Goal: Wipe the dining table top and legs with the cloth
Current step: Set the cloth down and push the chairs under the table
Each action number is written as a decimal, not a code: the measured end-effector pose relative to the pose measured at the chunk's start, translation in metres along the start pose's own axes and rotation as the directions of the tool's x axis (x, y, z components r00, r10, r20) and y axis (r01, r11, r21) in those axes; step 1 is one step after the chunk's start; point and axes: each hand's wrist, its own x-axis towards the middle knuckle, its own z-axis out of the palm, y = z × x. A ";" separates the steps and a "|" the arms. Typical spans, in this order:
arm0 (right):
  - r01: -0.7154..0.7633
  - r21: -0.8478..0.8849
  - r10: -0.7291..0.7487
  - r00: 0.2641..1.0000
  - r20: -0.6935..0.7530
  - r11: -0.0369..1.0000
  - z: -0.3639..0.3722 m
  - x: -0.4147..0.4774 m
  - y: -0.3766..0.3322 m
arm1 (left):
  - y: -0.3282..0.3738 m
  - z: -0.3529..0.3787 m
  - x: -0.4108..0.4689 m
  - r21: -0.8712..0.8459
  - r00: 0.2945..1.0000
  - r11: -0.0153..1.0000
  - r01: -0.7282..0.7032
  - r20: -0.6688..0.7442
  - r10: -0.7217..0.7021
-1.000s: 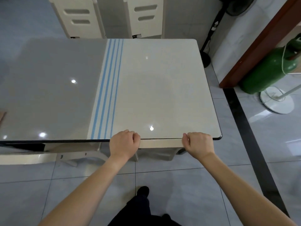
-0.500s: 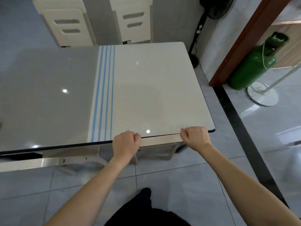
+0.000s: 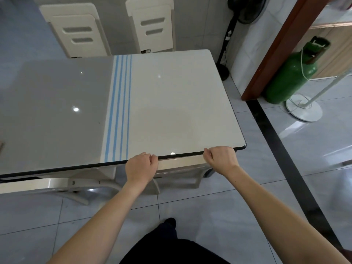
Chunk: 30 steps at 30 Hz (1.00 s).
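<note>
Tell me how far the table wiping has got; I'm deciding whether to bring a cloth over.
Nothing looks wiped yet: no cloth shows anywhere in view. In hand: the left hand and right hand are both curled over the near edge of the dining table, gripping it rather than wiping. Left: fetching a cloth, then the whole top and the legs below.

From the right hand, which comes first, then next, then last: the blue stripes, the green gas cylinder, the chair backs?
From the right hand, in the head view:
1. Blue stripes, on the tabletop to its left.
2. Green gas cylinder, far right by the doorframe.
3. Chair backs, beyond the table's far edge.
</note>
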 end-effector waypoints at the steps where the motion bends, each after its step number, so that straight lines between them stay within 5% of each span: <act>1: 0.003 0.021 -0.003 1.000 0.005 1.000 -0.002 -0.001 0.001 | 0.001 0.000 0.000 -0.007 1.000 1.000 -0.002 0.003 0.002; 6: -0.061 0.442 0.091 0.995 -0.047 0.895 -0.009 -0.018 0.003 | 0.002 -0.008 -0.002 -0.074 0.996 0.997 -0.026 0.088 0.032; 10: -0.079 0.719 0.241 0.963 -0.125 0.691 -0.012 -0.061 0.010 | 0.026 -0.022 -0.010 -0.454 0.985 0.889 -0.067 0.111 0.131; 16: -0.220 0.956 0.590 0.805 0.065 0.195 0.018 -0.170 0.047 | 0.102 -0.012 -0.055 -0.557 0.916 0.757 -0.342 -0.016 0.402; 20: -0.299 0.954 0.726 0.653 0.217 -0.015 0.062 -0.264 0.076 | 0.141 0.018 -0.098 -0.670 0.876 0.708 -0.224 0.181 0.448; 26: -0.325 0.824 0.770 0.311 0.557 -0.464 0.136 -0.380 0.091 | 0.143 0.093 -0.147 -0.636 0.776 0.765 0.102 0.532 0.339; 30: -0.309 0.767 0.749 0.202 0.631 -0.563 0.157 -0.407 0.111 | 0.128 0.116 -0.155 -0.560 0.764 0.788 0.255 0.617 0.191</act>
